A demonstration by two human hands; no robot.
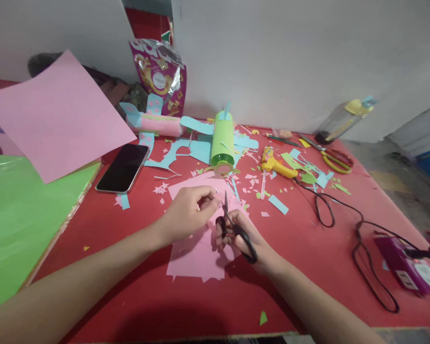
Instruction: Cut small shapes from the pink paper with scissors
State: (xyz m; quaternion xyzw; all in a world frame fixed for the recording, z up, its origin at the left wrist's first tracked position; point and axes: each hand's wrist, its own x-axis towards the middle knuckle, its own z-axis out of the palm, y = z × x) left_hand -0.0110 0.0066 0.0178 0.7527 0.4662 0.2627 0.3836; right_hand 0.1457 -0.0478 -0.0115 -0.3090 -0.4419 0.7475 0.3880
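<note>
My right hand [241, 234] is wrapped round the black handles of a small pair of scissors [251, 247], whose blades point away from me. Beside the blade tips, my left hand [191, 210] pinches a tiny piece of pink paper [219, 200]; its exact shape is too small to make out. Both hands are just above a cut sheet of pink paper [197, 260] with jagged edges. Beyond them stands a green paper-covered bottle [222, 136] with light blue fins. A similar pink one [161, 125] lies to its left.
A phone [122, 168] and a large pink sheet [62, 117] are at left, over green wrapping [25, 215]. To the right lie a yellow glue gun [277, 167] with its cord, larger scissors [335, 160] and a purple box [408, 265]. Paper scraps litter the red table [129, 306].
</note>
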